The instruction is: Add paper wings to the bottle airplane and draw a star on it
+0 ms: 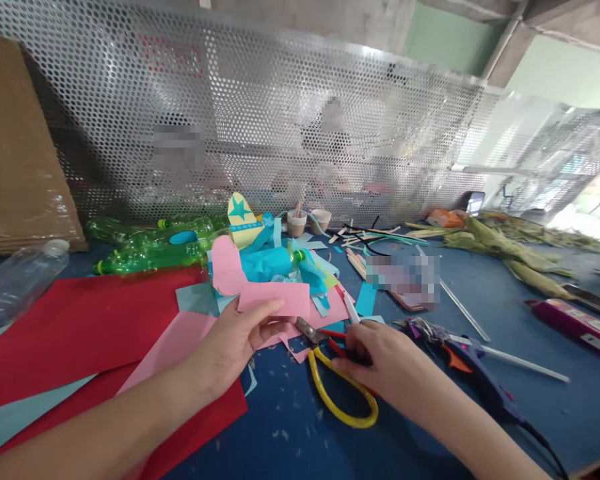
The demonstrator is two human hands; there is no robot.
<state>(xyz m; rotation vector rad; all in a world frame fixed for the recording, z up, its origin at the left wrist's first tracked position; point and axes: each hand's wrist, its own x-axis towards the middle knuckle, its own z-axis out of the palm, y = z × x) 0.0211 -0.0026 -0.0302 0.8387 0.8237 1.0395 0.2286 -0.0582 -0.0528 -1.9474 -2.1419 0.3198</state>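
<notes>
A small pink paper rectangle (296, 299) is held up between the thumb and fingers of my left hand (253, 330). My right hand (367, 347) is closed round something with red handles, just beside yellow-handled scissors (350, 417) lying on the blue table. Metal blades show between the two hands; which tool they belong to is hard to tell. Behind my left hand is a pink paper shape with rounded ends (227, 263). A blue-wrapped bottle with a green cap (270, 265) lies behind the pink rectangle, among paper scraps.
Red sheets (105, 327) cover the left side, with green bottles (155, 257) behind them. On the right are a glue gun (480, 373), a phone (405, 287), a purple power strip (575, 327) and dry husks (505, 247). A perforated metal screen (270, 120) stands behind.
</notes>
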